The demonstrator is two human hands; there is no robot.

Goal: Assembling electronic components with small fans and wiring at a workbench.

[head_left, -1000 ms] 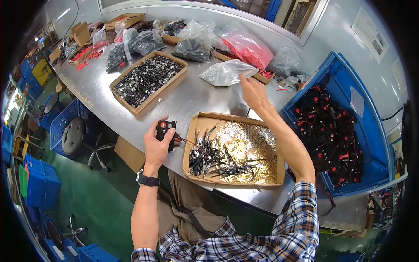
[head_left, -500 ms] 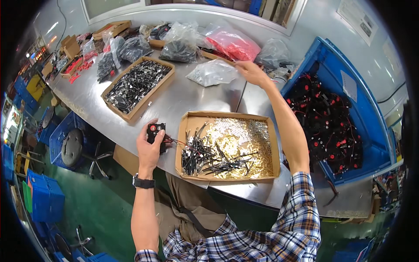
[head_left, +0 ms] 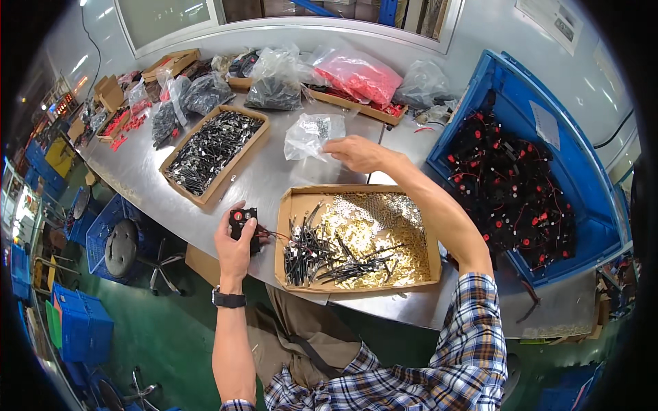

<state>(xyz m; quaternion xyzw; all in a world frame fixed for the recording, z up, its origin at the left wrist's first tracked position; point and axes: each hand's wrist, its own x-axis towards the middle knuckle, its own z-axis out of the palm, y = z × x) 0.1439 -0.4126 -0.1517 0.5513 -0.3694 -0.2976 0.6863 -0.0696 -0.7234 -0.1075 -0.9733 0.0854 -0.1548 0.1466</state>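
My left hand (head_left: 233,248) is closed around a small black block (head_left: 245,218) with a red round spot and a silver one on its face. Thin red and dark wires (head_left: 274,235) trail from the block toward the cardboard tray (head_left: 282,240). Across the table, my right hand (head_left: 358,152) pinches the edge of a clear plastic bag (head_left: 312,131) that holds small pale pieces. Below my right forearm, that tray contains gold and silver metal tabs (head_left: 373,233) and a heap of black wire leads (head_left: 308,250).
Another cardboard tray (head_left: 257,137), full of black and silver parts, lies to the left. Bags of dark parts (head_left: 274,92) and a bag of red pieces (head_left: 356,75) line the back. At right, a tilted blue bin (head_left: 582,192) holds black blocks with red wires.
My right hand has come nearer and left, drawing up the bag's edge, so the bag stands taller and looks crumpled. My left hand keeps the black block in much the same place.
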